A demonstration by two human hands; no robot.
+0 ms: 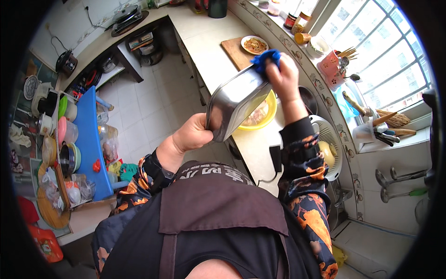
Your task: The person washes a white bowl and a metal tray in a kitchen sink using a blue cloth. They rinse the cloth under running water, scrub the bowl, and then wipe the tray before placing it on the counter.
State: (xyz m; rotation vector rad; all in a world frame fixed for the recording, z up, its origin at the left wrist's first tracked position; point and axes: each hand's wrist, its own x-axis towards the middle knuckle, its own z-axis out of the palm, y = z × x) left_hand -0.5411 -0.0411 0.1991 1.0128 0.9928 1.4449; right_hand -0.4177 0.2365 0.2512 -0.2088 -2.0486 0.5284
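Observation:
A rectangular stainless steel tray (237, 97) is held up in front of me, tilted on its side. My left hand (191, 138) grips its near left edge, thumb on the metal and fingers hidden behind it. At the tray's far right corner my right hand (284, 80) is closed around a bunched blue cloth (265, 59), which presses against the rim. Beneath and behind the tray, on the counter, stands a yellow bowl (269, 116) with pale pieces that look like raw meat; the tray hides part of it.
Farther along the counter lies a wooden cutting board (238, 55) with a plate of food (254, 45). A white colander (331, 158) sits right of my right forearm. Utensil holders (331, 69) line the windowsill. A blue table (90, 144) and crowded shelves stand left.

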